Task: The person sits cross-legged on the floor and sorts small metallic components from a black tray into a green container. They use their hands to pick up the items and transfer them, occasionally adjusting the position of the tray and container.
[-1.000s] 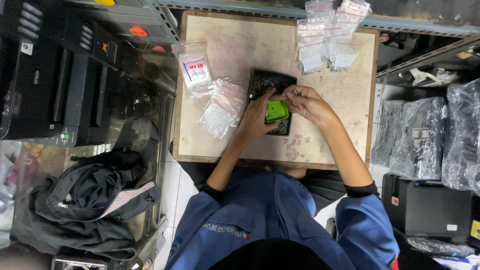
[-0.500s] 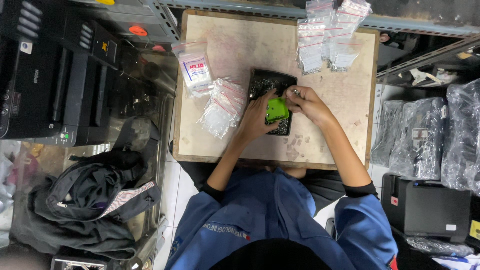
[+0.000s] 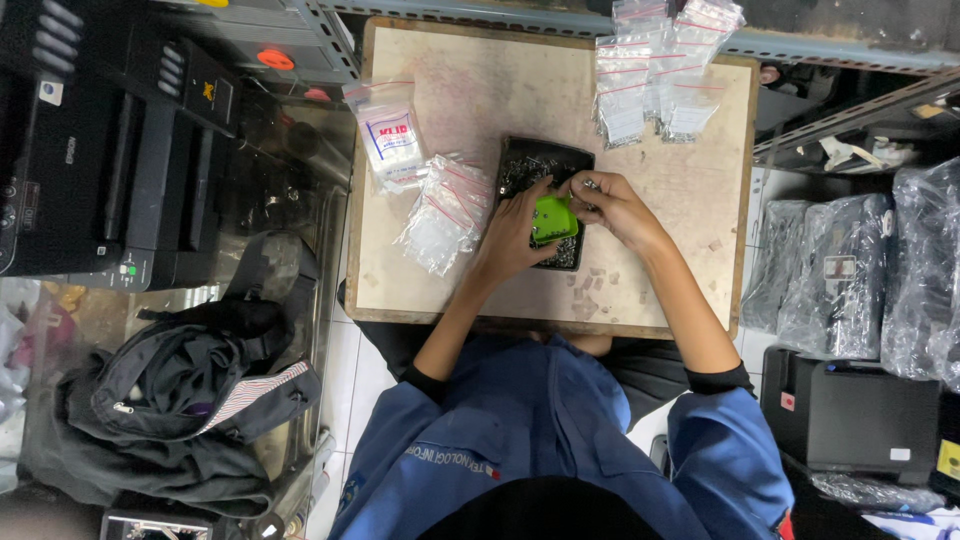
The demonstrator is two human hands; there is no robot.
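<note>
Our left hand grips the green scoop over the black tray of tiny screws. Our right hand pinches some beside it. A tilt might spill screws onto the worktop.

A square board sits at the centre, and a tray of small screws lies on its middle with both hands over it: the left hand at the tray's 8 o'clock and the right hand at its 3 o'clock, a small scoop between them. On the board, a heap of small bags lies at the tray's 9 o'clock, one bag at 10 o'clock, and more bags at 1 o'clock on the far edge. Off the board, a printer stands at 9 o'clock, a backpack at 7 o'clock and wrapped packages at 3 o'clock.
</note>
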